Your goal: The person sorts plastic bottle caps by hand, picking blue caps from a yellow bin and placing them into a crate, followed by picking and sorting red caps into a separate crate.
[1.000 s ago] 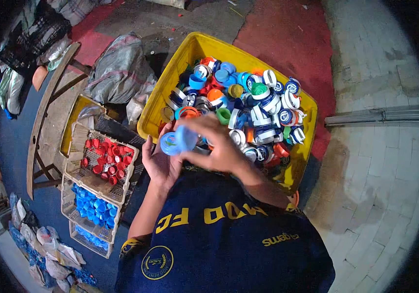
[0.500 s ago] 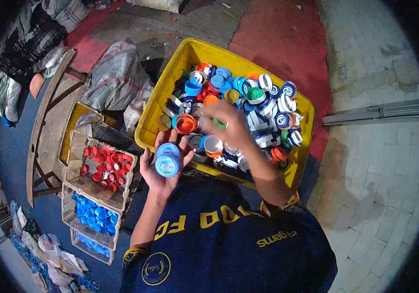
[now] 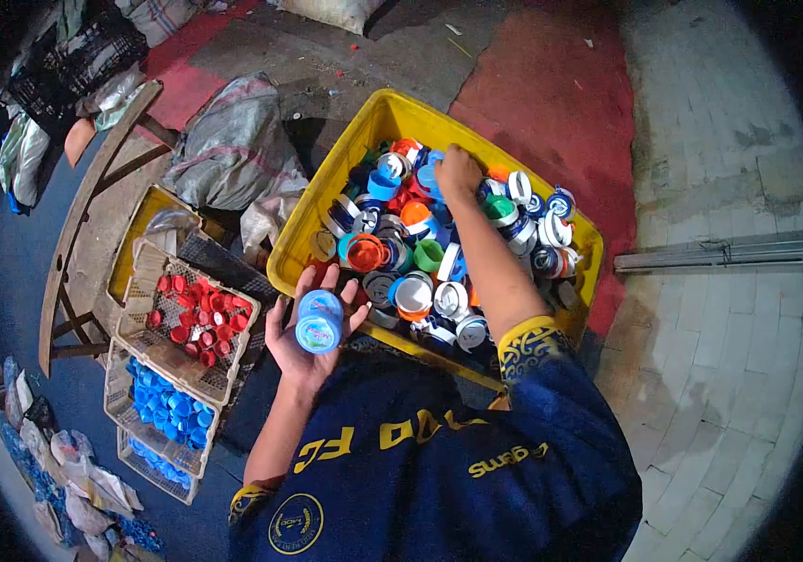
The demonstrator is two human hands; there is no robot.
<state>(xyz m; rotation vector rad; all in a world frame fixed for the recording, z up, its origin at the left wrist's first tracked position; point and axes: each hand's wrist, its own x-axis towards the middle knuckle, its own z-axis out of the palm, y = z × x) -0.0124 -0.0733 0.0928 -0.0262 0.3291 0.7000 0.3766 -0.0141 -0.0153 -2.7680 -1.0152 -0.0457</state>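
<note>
My left hand is palm up just outside the bin's near left corner. Its fingers are curled round a short stack of light blue caps, the front one with a printed top. My right hand is down among the caps at the far side of the yellow bin. Its fingers are bent in beside some blue caps, and their tips are hidden. Around it lie mixed caps, among them an orange-red one, a green one and a white one.
At the left stand stacked crates, one with red caps and lower ones with blue caps. Behind them are a wooden frame and a grey woven sack. Metal bars lie on the tiled floor at the right.
My right hand has moved away from the near left part of the bin to the blue caps at its far side. My left hand still holds the blue stack, now tilted a little differently.
</note>
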